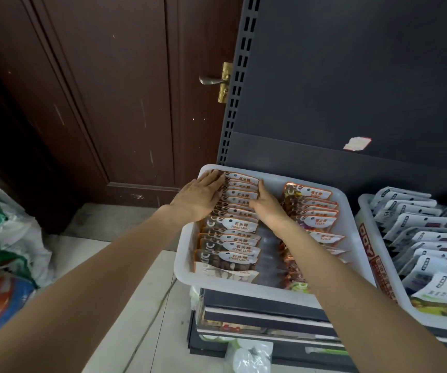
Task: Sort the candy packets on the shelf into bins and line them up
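1. Dark brown door (104, 90) with a brass handle (213, 80) stands behind a dark grey shelf (351, 76); pale floor tiles (147, 305) lie below.
2. On the shelf sits a translucent white bin (187, 267) holding two rows of orange-edged candy packets.
3. The left row, the stone candy packets (240, 224), stands upright, overlapping from front to back; the sugar packets (316, 211) form the right row, with a bare strip between the two.
4. The left hand (199, 199) lies flat against the left side of the stone candy row near the bin's far corner, fingers (214, 176) straight and pressed together, touching the packet edges.
5. The right hand (267, 204) presses the same row's right side, fingers together and straight, so the far packets sit squeezed between both hands.
6. A second bin (378, 246) to the right holds white and black packets (427, 238) in rows.
7. Crumpled sacks (7, 224) lie on the floor at left.
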